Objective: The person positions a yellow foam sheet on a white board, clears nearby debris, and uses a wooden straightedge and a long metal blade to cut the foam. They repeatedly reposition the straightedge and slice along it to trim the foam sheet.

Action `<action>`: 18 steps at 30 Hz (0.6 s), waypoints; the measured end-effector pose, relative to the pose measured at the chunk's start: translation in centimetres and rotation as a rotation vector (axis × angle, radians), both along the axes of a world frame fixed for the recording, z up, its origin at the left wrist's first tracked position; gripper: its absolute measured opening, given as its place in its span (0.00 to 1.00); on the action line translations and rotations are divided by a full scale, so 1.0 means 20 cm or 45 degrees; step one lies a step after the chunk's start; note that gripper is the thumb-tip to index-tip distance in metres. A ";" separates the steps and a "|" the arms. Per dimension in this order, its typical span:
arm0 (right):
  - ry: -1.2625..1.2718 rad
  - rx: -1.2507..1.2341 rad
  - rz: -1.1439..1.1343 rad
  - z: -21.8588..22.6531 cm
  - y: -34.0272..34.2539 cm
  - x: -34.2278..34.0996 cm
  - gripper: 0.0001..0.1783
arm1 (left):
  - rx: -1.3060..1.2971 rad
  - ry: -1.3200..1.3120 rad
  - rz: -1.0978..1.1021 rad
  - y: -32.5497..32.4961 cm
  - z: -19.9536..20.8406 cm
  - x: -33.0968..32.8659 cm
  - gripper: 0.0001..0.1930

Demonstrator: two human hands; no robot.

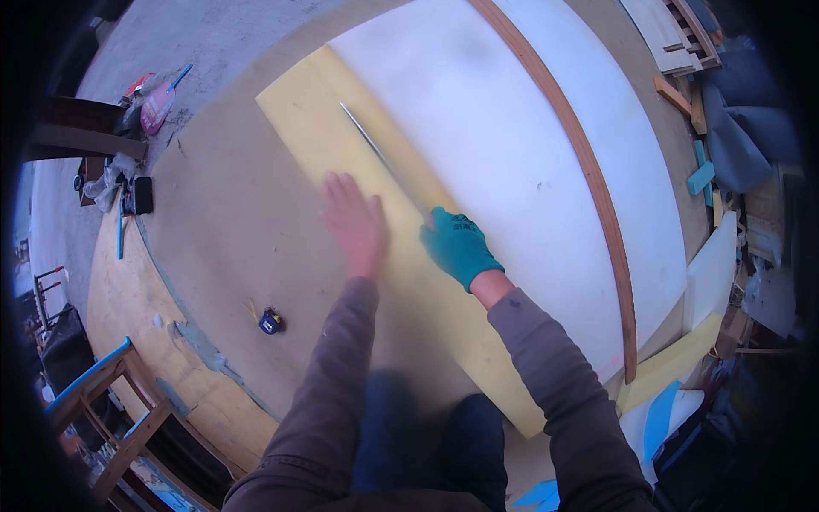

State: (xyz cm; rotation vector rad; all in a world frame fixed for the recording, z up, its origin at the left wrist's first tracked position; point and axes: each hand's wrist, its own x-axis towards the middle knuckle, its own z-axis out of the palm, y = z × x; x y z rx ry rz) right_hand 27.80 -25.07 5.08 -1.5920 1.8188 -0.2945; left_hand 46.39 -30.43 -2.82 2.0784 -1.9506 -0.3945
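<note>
A long yellow foam-like strip point(409, 282) lies slantwise across the table beside a large white sheet point(512, 171). My bare left hand point(354, 224) rests flat on the strip's left side, fingers stretched out and slightly blurred. Wearing a teal glove, my right hand point(461, 247) is closed round a long, thin-bladed knife point(373, 145). Its handle is hidden in the fist. The narrow metal blade points away from me to the upper left, over the yellow strip and near its edge with the white sheet.
A curved wooden strip point(580, 145) lies on the white sheet. To the left, a dark blue tape measure point(270, 322) sits on the brown table surface point(230, 230). A wooden frame point(128, 427) stands at the lower left. Foam and wood offcuts point(701, 177) crowd the right edge.
</note>
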 end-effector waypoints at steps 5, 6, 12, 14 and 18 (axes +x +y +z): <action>0.129 -0.019 0.131 0.03 0.31 -0.11 0.15 | -0.082 -0.010 0.001 0.02 0.02 -0.01 0.37; 0.132 -0.034 0.125 0.06 0.42 -0.15 0.15 | -0.090 -0.006 0.004 0.03 0.01 -0.01 0.37; 0.135 0.473 -0.119 0.25 1.11 -0.41 0.14 | -0.060 -0.058 0.008 0.00 -0.05 0.00 0.37; 0.159 0.371 -0.089 0.20 1.21 -0.44 0.14 | -0.164 -0.051 0.001 -0.01 -0.04 0.00 0.37; 0.192 0.124 -0.042 0.10 1.27 -0.44 0.13 | -0.145 -0.178 -0.046 0.13 0.06 -0.09 0.38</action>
